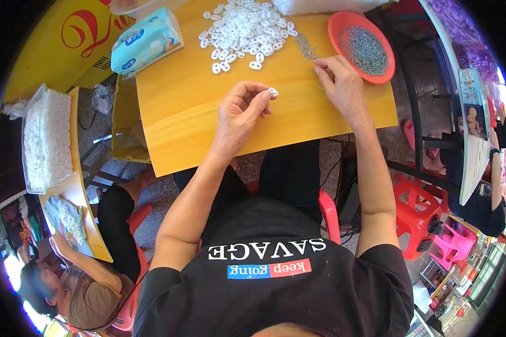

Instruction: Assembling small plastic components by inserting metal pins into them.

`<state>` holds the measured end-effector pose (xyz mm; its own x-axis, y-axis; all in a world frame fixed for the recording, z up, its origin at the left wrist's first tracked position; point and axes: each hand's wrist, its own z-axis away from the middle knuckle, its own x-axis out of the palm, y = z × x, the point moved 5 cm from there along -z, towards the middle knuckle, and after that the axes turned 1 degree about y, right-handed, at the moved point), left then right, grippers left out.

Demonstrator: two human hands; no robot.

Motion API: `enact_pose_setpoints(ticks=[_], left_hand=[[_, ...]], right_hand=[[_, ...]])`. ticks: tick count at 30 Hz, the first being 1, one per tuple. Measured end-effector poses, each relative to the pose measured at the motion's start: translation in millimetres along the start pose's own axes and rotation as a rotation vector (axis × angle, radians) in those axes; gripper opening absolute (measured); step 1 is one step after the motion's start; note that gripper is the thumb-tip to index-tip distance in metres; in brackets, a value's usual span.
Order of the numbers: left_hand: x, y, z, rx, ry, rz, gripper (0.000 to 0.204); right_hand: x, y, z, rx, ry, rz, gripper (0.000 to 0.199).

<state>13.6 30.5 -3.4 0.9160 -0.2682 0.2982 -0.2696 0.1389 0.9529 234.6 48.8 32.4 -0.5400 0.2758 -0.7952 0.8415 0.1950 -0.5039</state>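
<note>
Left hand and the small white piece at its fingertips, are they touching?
Touching. The head view shows the left hand pinching the white piece between thumb and index finger.

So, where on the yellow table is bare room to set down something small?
The table is bare below the tissue pack, left of the left hand; also between that hand and the right hand. A smaller patch lies right of its wrist, below the red bowl. The far side is crowded: tissue pack, white pieces, loose grey bits, bowl.
</note>
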Motion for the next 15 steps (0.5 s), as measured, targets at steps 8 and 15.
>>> enact_pose_setpoints(ticks=[8,15], left_hand=[[-6,0,-3,-0.021,0.012,0.089,0.014],[-6,-1,-2,-0.025,0.012,0.094,0.014]], right_hand=[[-12,7,-1,0.075,-0.009,0.014,0.011],[-5,-4,3,-0.029,-0.046,0.059,0.010]])
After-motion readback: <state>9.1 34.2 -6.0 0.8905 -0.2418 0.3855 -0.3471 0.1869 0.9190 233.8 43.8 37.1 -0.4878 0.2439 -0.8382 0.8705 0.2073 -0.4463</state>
